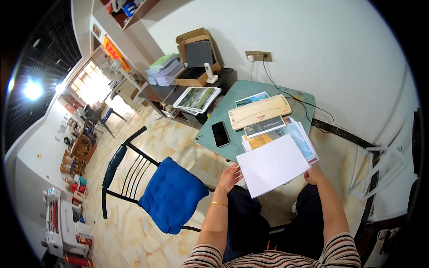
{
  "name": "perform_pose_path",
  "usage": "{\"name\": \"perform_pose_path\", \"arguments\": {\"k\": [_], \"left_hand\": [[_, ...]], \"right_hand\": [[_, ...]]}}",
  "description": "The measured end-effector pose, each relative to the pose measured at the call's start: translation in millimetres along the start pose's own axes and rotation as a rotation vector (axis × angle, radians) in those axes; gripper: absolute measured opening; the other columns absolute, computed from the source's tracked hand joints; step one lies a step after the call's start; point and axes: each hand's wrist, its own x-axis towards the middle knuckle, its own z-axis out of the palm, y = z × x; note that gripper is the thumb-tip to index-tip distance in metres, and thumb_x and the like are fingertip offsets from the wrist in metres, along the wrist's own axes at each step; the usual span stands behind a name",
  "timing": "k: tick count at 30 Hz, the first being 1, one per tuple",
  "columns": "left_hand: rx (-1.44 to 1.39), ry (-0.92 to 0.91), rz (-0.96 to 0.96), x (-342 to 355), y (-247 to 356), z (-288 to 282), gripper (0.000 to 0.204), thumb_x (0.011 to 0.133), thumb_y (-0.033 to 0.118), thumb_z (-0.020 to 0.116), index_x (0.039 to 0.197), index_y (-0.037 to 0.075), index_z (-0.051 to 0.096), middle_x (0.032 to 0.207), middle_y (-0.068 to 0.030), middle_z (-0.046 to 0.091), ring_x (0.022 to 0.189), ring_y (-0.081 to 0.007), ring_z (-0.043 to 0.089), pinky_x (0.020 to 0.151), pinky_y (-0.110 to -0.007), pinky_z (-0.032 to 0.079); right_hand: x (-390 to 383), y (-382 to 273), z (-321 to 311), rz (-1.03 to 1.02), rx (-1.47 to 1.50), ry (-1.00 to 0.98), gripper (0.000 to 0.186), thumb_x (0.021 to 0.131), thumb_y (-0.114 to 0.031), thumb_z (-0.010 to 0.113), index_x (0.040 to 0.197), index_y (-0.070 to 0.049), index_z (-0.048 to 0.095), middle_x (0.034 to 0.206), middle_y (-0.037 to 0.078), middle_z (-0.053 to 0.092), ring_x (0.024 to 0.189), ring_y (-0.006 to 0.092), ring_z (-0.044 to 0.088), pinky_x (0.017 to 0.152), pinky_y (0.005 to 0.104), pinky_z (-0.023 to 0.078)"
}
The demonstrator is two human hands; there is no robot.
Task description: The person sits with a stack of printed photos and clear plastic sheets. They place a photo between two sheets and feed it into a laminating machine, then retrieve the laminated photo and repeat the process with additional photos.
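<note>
A blank white sheet of paper is held tilted above my lap, at the near edge of the small green table. My left hand grips its left edge, with the fingertips partly hidden by the sheet. At the sheet's right corner my right hand pinches it with curled fingers. Just beyond the sheet lie several printed picture sheets, partly covered by it. A cream laminator stands behind them, with a colour picture at its far side. The black phone lies left of the laminator.
A black chair with a blue cushion stands to my left. Cables run from a wall socket down beside the table. On a dark low cabinet are stacked papers, an open cardboard box, a white cordless handset and picture sheets.
</note>
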Motion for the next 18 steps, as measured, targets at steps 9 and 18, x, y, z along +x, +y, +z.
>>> {"name": "perform_pose_path", "arguments": {"k": [9, 18], "left_hand": [[-0.018, -0.006, 0.018, 4, -3, 6, 0.032, 0.095, 0.017, 0.050, 0.126, 0.007, 0.049, 0.119, -0.0086, 0.055, 0.105, -0.0220, 0.054, 0.091, -0.037, 0.047], [-0.031, -0.001, 0.003, 0, -2, 1, 0.032, 0.094, 0.017, 0.053, 0.125, 0.008, 0.050, 0.119, -0.0069, 0.055, 0.104, -0.0202, 0.054, 0.091, -0.037, 0.047]], "right_hand": [[5, 16, 4, 0.035, -0.037, -0.131, 0.027, 0.067, -0.020, 0.071, 0.091, -0.007, 0.070, 0.098, 0.016, 0.068, 0.094, 0.0306, 0.064, 0.085, 0.0396, 0.051], [-5, -2, -5, -0.209, 0.158, -0.127, 0.021, 0.067, -0.018, 0.073, 0.084, -0.006, 0.071, 0.084, 0.011, 0.070, 0.077, 0.0232, 0.066, 0.072, 0.0323, 0.053]]}}
